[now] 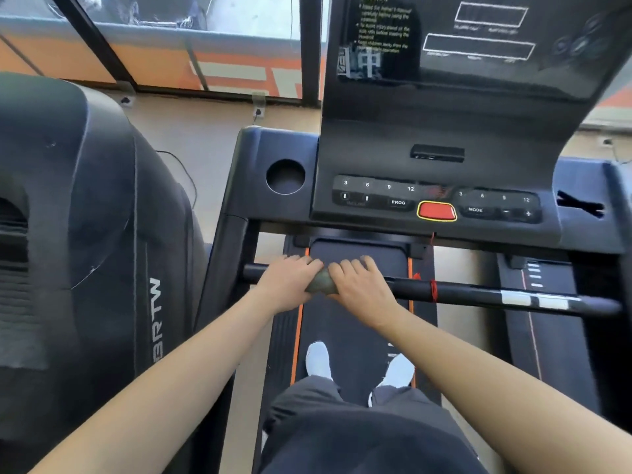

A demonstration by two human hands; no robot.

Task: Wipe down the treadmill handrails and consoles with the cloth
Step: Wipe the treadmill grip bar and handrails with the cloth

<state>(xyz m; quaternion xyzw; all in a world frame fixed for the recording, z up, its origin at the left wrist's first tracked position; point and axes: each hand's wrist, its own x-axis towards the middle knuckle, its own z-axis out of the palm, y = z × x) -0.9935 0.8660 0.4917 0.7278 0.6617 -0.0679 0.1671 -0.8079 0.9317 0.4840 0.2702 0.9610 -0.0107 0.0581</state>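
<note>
The curled fingers of the left hand (285,283) and the right hand (360,289) are squeezing a small grey-green cloth (319,282), which is sitting bunched between them on the long black handrail (478,291), just below the console (376,159) with the red button (436,211).

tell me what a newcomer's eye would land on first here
The left hand and the right hand sit side by side on the black handrail, gripping a grey-green cloth bunched between them. Just above, a red button with a yellow rim stands out at the middle of the dark console. Below the hands, white shoes stand on the treadmill belt.
</note>
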